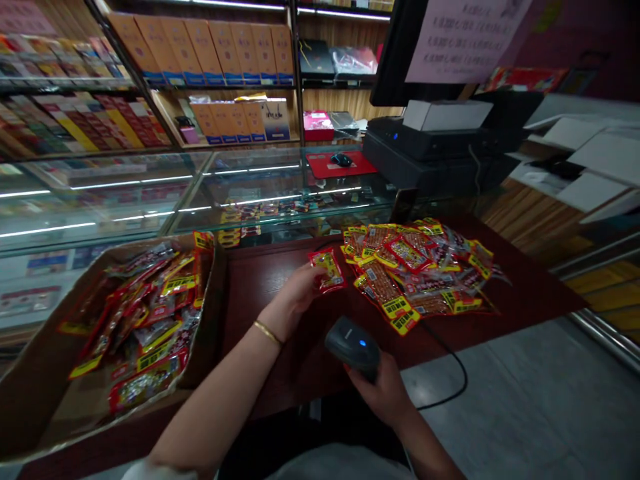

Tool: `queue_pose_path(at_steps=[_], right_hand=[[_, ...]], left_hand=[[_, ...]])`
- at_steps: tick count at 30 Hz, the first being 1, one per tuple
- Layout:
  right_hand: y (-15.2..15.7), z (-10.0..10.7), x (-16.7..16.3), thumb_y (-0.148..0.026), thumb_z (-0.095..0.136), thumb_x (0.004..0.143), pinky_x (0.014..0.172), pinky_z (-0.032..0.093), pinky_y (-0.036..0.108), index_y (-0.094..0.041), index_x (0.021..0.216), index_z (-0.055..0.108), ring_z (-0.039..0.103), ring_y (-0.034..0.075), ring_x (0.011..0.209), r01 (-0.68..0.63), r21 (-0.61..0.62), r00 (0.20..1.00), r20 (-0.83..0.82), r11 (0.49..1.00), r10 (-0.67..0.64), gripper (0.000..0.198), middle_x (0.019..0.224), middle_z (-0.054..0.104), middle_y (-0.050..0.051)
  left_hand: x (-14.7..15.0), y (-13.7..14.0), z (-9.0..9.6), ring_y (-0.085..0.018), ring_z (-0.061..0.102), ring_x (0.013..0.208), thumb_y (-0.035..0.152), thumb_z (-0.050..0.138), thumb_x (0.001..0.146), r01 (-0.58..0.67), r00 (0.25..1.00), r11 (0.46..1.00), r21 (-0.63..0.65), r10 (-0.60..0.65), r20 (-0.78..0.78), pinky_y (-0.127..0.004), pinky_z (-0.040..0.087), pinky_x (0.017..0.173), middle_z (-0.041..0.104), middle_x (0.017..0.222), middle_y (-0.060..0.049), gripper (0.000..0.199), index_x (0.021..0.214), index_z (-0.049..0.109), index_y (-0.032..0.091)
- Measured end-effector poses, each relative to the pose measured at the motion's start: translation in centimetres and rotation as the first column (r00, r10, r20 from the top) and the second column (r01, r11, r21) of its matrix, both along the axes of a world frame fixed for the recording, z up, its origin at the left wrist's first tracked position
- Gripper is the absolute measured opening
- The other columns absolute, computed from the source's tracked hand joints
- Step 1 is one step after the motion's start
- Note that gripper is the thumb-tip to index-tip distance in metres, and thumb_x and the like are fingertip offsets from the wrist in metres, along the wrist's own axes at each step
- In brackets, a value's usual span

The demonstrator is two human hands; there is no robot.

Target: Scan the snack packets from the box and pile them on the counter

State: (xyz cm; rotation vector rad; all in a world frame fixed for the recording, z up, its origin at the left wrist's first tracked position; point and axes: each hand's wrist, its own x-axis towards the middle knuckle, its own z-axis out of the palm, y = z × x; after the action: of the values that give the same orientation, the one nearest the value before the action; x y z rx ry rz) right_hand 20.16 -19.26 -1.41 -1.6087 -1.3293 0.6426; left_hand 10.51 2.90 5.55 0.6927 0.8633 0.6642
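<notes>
Wooden shelves [345,100] stacked with boxes fill the back of the shop, and before them runs a long glass display case [255,180]. Against it stands a dark red table [250,280], its back edge close along the glass. A worn, open cardboard box [215,293] takes up the surface's left end, loosely filled with red and yellow snack packets [180,285]. Over on the right half, reaching from near the back edge towards the front one, I see a spread-out heap [410,260] of similar packets, piled over one another.

The person's left hand [299,293] reaches in over the middle of the surface, thumb and fingers pinching one small packet [329,270], red-bordered with a yellow middle. That packet is between the box and the heap, just beside the heap's left side; whether it touches the surface, I can't tell. The right hand [385,393] is by the front edge, fingers closed round a dark barcode scanner [353,343] whose blue light shines, its head angled up towards the pinched packet. A thin gold bracelet [267,331] circles the left wrist
</notes>
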Motion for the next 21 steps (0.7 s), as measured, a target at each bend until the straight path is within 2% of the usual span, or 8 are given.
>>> queue_pose_path(at_steps=[4, 6, 8, 10, 13, 17, 19, 21], right_hand=[[0.0, 0.3, 0.0, -0.028, 0.068, 0.083, 0.083, 0.061, 0.036, -0.018, 0.1, 0.075, 0.077, 0.027, 0.087, 0.005, 0.004, 1.0, -0.003, 1.0, -0.005, 0.021, 0.096, 0.082, 0.009], [0.1, 0.3, 0.0, -0.028, 0.068, 0.083, 0.081, 0.062, 0.035, -0.018, 0.1, 0.075, 0.078, 0.026, 0.086, 0.022, 0.004, 1.0, -0.003, 1.0, -0.022, 0.021, 0.095, 0.082, 0.009], [0.2, 0.3, 0.0, -0.029, 0.068, 0.084, 0.079, 0.062, 0.035, -0.018, 0.1, 0.075, 0.078, 0.027, 0.084, 0.042, 0.004, 0.999, 0.0, 0.999, -0.042, 0.022, 0.093, 0.082, 0.009], [0.1, 0.2, 0.0, -0.031, 0.068, 0.084, 0.078, 0.063, 0.034, -0.018, 0.1, 0.076, 0.079, 0.027, 0.083, 0.046, 0.002, 0.999, -0.001, 0.999, -0.046, 0.022, 0.092, 0.083, 0.009], [-0.4, 0.0, 0.0, -0.036, 0.069, 0.086, 0.076, 0.064, 0.034, -0.019, 0.098, 0.077, 0.079, 0.028, 0.081, 0.012, -0.008, 1.0, -0.016, 1.0, -0.012, 0.022, 0.09, 0.083, 0.009], [-1.4, -1.7, 1.2, -0.045, 0.072, 0.084, 0.073, 0.065, 0.031, -0.022, 0.087, 0.081, 0.079, 0.027, 0.067, -0.003, -0.019, 1.0, 0.018, 1.0, 0.003, 0.025, 0.075, 0.083, 0.006], [-1.6, -3.1, 2.3, -0.048, 0.073, 0.082, 0.071, 0.065, 0.028, -0.022, 0.084, 0.083, 0.079, 0.027, 0.063, -0.024, -0.039, 0.999, 0.025, 0.999, 0.025, 0.027, 0.07, 0.082, 0.005], [-1.7, -4.3, 3.2, -0.05, 0.074, 0.081, 0.066, 0.065, 0.025, -0.022, 0.083, 0.084, 0.08, 0.028, 0.064, -0.049, -0.062, 0.998, 0.032, 0.997, 0.051, 0.03, 0.072, 0.082, 0.006]], left_hand=[[8.1, 1.3, 3.3, -0.014, 0.067, 0.068, 0.004, 0.06, 0.081, 0.263, 0.958, 0.965, 0.012, -0.262, 0.113, -0.03, 0.059, 0.076, 0.073, 0.084, -0.009, 0.017, 0.094, 0.067, 0.011], [11.1, 1.4, 4.4, -0.014, 0.066, 0.072, 0.007, 0.06, 0.083, 0.365, 0.927, 0.929, 0.057, -0.369, 0.072, -0.029, 0.058, 0.077, 0.072, 0.085, -0.008, 0.017, 0.098, 0.067, 0.012], [12.2, 0.7, 4.8, -0.015, 0.066, 0.077, 0.011, 0.065, 0.083, 0.375, 0.926, 0.909, 0.181, -0.378, -0.02, -0.028, 0.057, 0.078, 0.072, 0.087, -0.007, 0.022, 0.104, 0.068, 0.013], [11.0, -0.6, 4.7, -0.017, 0.067, 0.085, 0.012, 0.068, 0.081, 0.332, 0.943, 0.877, 0.348, -0.315, -0.104, -0.028, 0.056, 0.08, 0.073, 0.093, -0.007, 0.033, 0.114, 0.067, 0.015], [4.5, -3.3, 5.3, -0.019, 0.068, 0.096, 0.013, 0.065, 0.083, 0.286, 0.958, 0.754, 0.591, -0.21, -0.196, -0.029, 0.055, 0.084, 0.074, 0.108, -0.009, 0.043, 0.126, 0.065, 0.017], [-8.4, -6.4, 8.2, -0.023, 0.064, 0.118, 0.02, 0.062, 0.09, 0.262, 0.944, 0.506, 0.822, 0.043, -0.327, -0.032, 0.054, 0.093, 0.065, 0.137, -0.011, 0.039, 0.128, 0.067, 0.021], [-15.0, -6.7, 9.2, -0.024, 0.062, 0.122, 0.025, 0.06, 0.092, 0.225, 0.863, 0.493, 0.84, 0.299, -0.406, -0.034, 0.052, 0.099, 0.068, 0.134, -0.01, 0.032, 0.123, 0.069, 0.021], [-21.4, -6.0, 9.0, -0.024, 0.065, 0.116, 0.031, 0.059, 0.092, 0.164, 0.682, 0.532, 0.831, 0.548, -0.485, -0.036, 0.052, 0.098, 0.071, 0.126, -0.01, 0.033, 0.121, 0.07, 0.019]])
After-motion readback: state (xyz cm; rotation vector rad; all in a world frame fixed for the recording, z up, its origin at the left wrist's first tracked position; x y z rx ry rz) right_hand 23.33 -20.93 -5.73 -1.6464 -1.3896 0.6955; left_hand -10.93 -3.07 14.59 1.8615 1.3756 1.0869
